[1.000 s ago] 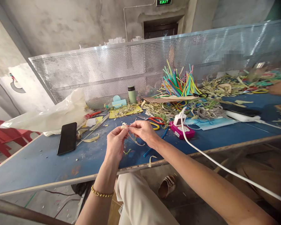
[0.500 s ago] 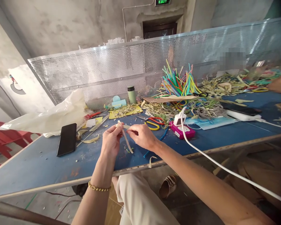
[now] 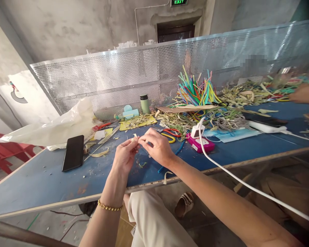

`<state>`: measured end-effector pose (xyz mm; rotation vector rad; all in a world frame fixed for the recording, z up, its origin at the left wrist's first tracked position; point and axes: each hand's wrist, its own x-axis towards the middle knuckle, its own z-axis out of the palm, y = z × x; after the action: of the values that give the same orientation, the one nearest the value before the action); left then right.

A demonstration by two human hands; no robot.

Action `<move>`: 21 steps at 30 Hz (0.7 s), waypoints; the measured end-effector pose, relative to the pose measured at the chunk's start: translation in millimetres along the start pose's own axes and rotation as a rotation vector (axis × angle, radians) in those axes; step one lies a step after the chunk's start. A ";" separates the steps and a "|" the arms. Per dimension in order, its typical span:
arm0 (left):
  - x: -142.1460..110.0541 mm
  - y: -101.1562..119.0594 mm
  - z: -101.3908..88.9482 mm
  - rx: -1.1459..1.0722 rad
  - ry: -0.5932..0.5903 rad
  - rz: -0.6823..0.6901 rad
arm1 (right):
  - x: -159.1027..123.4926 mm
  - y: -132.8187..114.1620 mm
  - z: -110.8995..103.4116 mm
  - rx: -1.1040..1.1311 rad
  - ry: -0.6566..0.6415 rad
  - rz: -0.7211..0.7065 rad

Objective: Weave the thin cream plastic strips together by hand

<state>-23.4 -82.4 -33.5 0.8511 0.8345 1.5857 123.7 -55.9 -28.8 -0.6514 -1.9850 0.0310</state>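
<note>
Above the blue table, my left hand (image 3: 126, 153) pinches a pale, flat strip of dried husk or leaf (image 3: 135, 136), whose tip pokes out over the fingers. Fingertips of my right hand (image 3: 157, 146) meet the left ones and are closed on the same strip; most of it is hidden between them. Just behind the right hand lie scissors with red and yellow handles (image 3: 171, 135). A blue cord (image 3: 180, 148) rests to its right, and a small curled pale scrap (image 3: 166, 177) sits at the table's front edge.
A black phone (image 3: 73, 153) and a white plastic bag (image 3: 59, 125) are at left. Right are a pink power adapter (image 3: 201, 142) with a white cable, a face mask (image 3: 234, 133), and colourful pipe-like stems (image 3: 195, 89). A co-worker's hand (image 3: 305, 93) is far right.
My right hand has shifted slightly left and up against my left fingertips. The strip's long end that hung below the hands no longer shows.
</note>
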 end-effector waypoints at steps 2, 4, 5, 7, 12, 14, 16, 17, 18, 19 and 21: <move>-1.8 1.3 0.3 0.051 -0.025 0.000 | 2.2 2.4 1.3 0.092 0.054 0.085; -2.6 2.5 0.4 0.072 -0.054 -0.012 | 4.1 4.5 2.6 0.137 0.080 0.123; -2.9 3.0 0.4 0.074 -0.068 -0.021 | 4.7 5.2 3.3 0.147 0.087 0.131; -3.3 3.7 0.5 0.074 -0.088 -0.039 | 5.0 6.4 4.6 0.168 0.090 0.160; -4.0 5.3 1.1 0.061 -0.121 -0.049 | 3.6 8.5 6.9 0.336 0.006 0.328; -3.6 6.4 0.9 0.062 -0.138 -0.035 | 3.2 9.6 7.5 0.390 -0.022 0.373; -3.1 7.9 0.2 0.078 -0.149 -0.015 | 2.9 10.9 8.2 0.432 -0.042 0.415; -2.9 8.8 -0.2 0.090 -0.151 -0.005 | 2.7 11.4 8.7 0.459 -0.053 0.433; -2.9 9.7 -0.5 0.103 -0.154 0.003 | 2.5 12.0 9.1 0.490 -0.062 0.446; -3.0 10.6 -0.6 0.117 -0.157 0.008 | 2.3 12.3 9.5 0.523 -0.071 0.453; -3.6 11.6 0.2 0.149 -0.172 0.025 | 2.0 12.5 10.2 0.577 -0.079 0.458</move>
<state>-28.3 -87.7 -23.7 1.0921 0.8281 1.4618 119.9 -41.8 -35.9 -0.7061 -1.7370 0.8826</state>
